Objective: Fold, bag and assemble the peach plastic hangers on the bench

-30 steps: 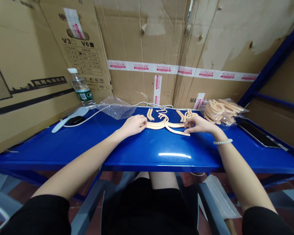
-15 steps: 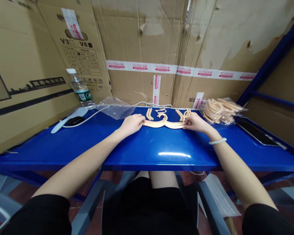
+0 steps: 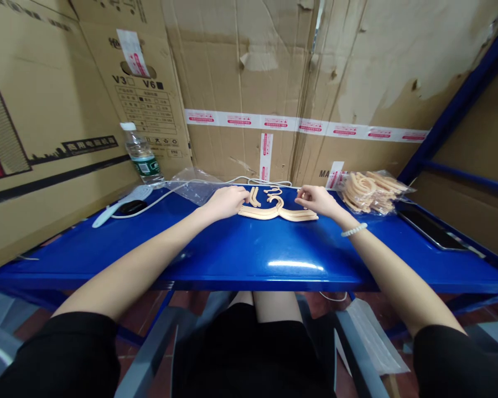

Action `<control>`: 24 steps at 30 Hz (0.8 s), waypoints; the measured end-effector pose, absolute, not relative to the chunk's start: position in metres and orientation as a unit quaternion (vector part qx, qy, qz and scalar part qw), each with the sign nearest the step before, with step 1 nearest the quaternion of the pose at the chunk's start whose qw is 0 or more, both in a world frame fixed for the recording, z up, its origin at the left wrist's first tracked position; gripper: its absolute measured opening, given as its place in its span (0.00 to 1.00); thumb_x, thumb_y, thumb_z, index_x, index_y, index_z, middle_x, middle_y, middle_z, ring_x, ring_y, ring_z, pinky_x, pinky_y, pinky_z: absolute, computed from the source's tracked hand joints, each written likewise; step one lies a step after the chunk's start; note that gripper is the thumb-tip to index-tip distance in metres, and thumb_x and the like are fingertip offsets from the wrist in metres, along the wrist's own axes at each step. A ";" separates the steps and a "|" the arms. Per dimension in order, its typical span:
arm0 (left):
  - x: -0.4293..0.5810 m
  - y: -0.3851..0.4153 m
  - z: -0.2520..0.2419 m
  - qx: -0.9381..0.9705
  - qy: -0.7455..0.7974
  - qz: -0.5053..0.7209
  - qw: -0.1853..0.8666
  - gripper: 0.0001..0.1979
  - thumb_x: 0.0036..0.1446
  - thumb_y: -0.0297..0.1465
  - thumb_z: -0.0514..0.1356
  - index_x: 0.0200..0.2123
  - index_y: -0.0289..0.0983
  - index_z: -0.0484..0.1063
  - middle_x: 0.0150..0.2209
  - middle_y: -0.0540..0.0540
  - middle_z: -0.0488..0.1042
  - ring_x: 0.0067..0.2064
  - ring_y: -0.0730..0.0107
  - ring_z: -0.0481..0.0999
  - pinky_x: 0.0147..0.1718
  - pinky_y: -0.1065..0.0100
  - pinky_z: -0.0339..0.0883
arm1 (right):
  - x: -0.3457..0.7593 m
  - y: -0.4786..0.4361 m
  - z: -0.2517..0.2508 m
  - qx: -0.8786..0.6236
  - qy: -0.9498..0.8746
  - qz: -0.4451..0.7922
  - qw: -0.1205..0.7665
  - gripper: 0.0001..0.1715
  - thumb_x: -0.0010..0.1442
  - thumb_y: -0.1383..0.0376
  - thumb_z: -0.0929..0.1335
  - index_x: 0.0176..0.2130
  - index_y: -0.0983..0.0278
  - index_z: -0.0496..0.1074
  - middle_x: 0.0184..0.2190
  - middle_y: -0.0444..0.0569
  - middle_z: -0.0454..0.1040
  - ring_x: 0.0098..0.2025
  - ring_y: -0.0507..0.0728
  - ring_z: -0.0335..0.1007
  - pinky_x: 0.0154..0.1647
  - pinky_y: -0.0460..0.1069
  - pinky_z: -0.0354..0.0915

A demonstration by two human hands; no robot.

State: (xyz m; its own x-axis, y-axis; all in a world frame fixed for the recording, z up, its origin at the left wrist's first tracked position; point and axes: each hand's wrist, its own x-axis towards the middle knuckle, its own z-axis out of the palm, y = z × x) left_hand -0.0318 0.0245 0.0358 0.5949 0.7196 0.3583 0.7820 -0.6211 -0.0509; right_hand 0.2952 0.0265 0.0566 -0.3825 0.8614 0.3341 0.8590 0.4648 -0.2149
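A stack of long peach curved plastic strips (image 3: 292, 216) lies on the blue metal table (image 3: 249, 254). Behind it lie short curved pieces (image 3: 254, 197) and hook-shaped ones (image 3: 273, 194). My left hand (image 3: 226, 202) rests with curled fingers at the stack's left end, fingertips beside the short pieces. My right hand (image 3: 318, 200) has a bead bracelet (image 3: 354, 230) on its wrist. It sits at the stack's right end with fingers bent over more short pieces, which it hides.
A clear bag of peach pieces (image 3: 371, 190) lies at the back right, a dark phone (image 3: 429, 231) beside it. At the back left stand a water bottle (image 3: 140, 155), an empty clear bag (image 3: 193, 187), and a white device (image 3: 120, 203) with a cable. Cardboard boxes (image 3: 249, 83) wall the back.
My right hand set a long strip onto the stack, then moved back over the short pieces behind it. My left hand slid slightly back toward the short pieces. The camera shifted a little.
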 end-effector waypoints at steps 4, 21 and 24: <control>-0.032 0.053 0.041 -0.909 -0.395 -0.113 0.072 0.15 0.60 0.23 0.54 0.44 0.39 0.78 0.48 0.43 0.80 0.50 0.60 0.79 0.49 0.63 0.71 | 0.263 0.067 0.072 -0.518 -0.845 -0.042 0.122 0.12 0.62 0.67 0.68 0.43 0.65 0.80 0.38 0.51 0.82 0.39 0.58 0.77 0.38 0.48 0.64; -0.032 0.102 0.007 -0.922 -0.341 -0.172 -0.057 0.18 0.53 0.18 0.57 0.45 0.34 0.78 0.47 0.41 0.80 0.50 0.61 0.79 0.53 0.63 0.70 | 0.195 0.145 0.048 -0.553 -0.830 -0.073 0.017 0.10 0.62 0.66 0.73 0.43 0.68 0.81 0.47 0.63 0.81 0.48 0.64 0.79 0.50 0.57 0.72; -0.032 0.105 0.003 -0.922 -0.336 -0.181 -0.066 0.18 0.51 0.18 0.58 0.43 0.36 0.79 0.45 0.42 0.79 0.47 0.63 0.78 0.50 0.66 0.70 | 0.199 0.145 0.047 -0.550 -0.829 -0.083 0.051 0.08 0.59 0.67 0.73 0.40 0.68 0.82 0.44 0.65 0.82 0.48 0.66 0.79 0.48 0.53 0.70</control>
